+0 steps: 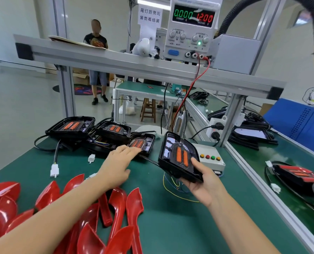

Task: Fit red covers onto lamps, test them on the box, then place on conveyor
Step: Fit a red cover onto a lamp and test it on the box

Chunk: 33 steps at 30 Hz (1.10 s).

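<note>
beside test box (pixel 210 156), right hand (pixel 204 184) grips lamp (pixel 179 158); left hand (pixel 118 162) flat, fingers straight.

The right hand (pixel 203 182) hides the held lamp's (pixel 178 158) lower edge. The forearms cover part of the red covers (pixel 123 213), which the bottom edge crops. Test box (pixel 212 158) button labels are illegible.

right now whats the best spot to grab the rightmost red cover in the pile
Probably pinch the rightmost red cover at its far pointed tip, coming from above and its right side. The tip lies bare on the green mat; its near end is buried among other covers.
</note>
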Available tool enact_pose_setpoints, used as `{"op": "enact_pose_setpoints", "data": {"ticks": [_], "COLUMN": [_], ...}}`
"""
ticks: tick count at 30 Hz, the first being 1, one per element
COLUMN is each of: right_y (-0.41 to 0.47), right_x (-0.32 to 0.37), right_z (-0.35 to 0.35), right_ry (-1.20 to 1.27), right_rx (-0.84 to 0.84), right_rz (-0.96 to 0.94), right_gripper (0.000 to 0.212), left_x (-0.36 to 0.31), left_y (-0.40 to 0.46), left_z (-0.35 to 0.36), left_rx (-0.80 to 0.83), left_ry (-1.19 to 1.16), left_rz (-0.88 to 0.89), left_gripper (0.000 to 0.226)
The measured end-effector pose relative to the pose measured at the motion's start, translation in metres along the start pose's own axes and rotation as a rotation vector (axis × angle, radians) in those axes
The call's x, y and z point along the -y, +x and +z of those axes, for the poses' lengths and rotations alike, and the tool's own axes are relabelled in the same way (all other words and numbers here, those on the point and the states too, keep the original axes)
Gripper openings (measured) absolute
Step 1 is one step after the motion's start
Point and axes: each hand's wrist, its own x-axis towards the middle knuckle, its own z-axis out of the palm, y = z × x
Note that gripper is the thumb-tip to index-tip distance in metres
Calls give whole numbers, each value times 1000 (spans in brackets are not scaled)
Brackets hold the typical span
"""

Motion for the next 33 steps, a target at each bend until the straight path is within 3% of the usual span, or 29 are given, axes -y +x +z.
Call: {"op": "enact_pose_setpoints", "data": {"ticks": [7, 10, 13, 23, 29, 33], "right_y": [-21, -29, -33, -43, -49, -55], "right_x": [19, 30, 33, 26, 26, 23], "right_z": [-34, -50, -63, -95, -104, -102], "right_ry": [-63, -134, -182, -269, -340, -373], "right_rx": [87, 78, 32, -32, -81, -101], "right_rz": [40, 15, -18, -33, -60, -65], "right_gripper": [20, 21, 21, 22, 23, 33], "left_x": [12, 6, -1, -26, -21, -19], "left_y": [4, -4, -13, -31, -34, -30], "left_z": [10, 2, 0, -19, -17, -9], "left_rx": [-37, -125, -307, -495, -438, -155], "left_ry": [122, 174, 226, 340, 444, 495], "left_rz": [-74, 19, 184, 389, 557, 560], "left_gripper": [33, 24, 33, 41, 41, 31]}}
